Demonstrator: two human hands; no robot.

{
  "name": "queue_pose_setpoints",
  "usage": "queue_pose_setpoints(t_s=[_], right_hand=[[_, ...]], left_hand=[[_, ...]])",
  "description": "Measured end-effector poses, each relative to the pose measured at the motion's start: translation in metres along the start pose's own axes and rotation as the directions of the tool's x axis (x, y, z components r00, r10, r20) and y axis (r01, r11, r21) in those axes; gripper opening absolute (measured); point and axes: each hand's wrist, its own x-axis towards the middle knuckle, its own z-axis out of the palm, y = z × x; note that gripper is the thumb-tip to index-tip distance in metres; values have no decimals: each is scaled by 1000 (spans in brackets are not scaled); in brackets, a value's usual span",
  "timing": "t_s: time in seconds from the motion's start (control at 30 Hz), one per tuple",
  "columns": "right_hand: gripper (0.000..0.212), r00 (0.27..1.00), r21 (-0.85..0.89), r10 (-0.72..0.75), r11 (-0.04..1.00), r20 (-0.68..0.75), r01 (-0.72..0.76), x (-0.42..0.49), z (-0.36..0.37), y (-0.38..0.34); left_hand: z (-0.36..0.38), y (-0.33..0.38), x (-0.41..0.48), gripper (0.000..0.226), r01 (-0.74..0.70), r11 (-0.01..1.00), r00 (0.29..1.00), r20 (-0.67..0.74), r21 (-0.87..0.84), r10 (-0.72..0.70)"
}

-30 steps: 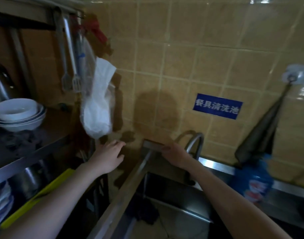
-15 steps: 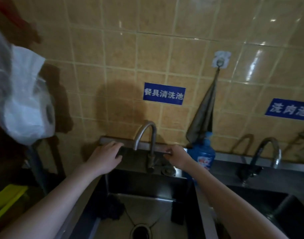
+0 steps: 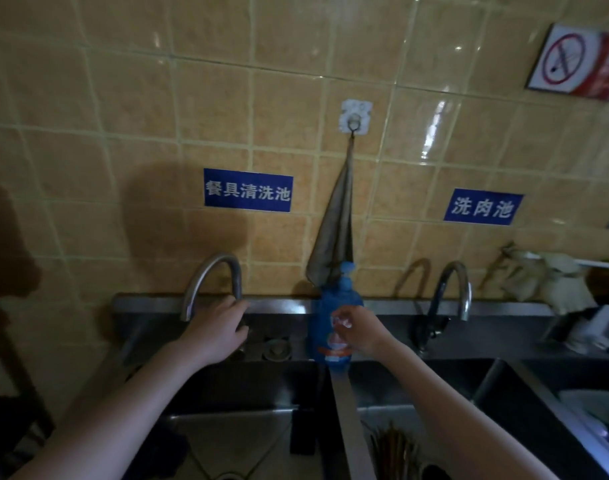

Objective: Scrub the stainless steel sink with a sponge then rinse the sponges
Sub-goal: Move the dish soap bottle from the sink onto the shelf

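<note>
The left hand (image 3: 216, 327) curls its fingers round the foot of the tap (image 3: 209, 271). The right hand (image 3: 360, 332) holds the blue bottle (image 3: 325, 308) in its fingers.

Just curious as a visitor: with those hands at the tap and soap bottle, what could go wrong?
The blue detergent bottle stands by the narrow sink divider; the right hand could knock it in. The hanging cloth hangs by its pump and may snag when lifted. The left hand at the faucet might splash.
</note>
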Motion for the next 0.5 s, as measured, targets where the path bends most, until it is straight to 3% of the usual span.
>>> queue_pose_setpoints(t_s=[0.3, 0.5], right_hand=[[31, 992, 2, 120, 993, -36, -120, -2, -37, 58], [37, 983, 18, 178, 984, -37, -178, 4, -46, 89]], left_hand=[[40, 46, 58, 43, -70, 997, 997, -29, -19, 69], [62, 69, 97, 44, -27, 998, 999, -29, -52, 25]])
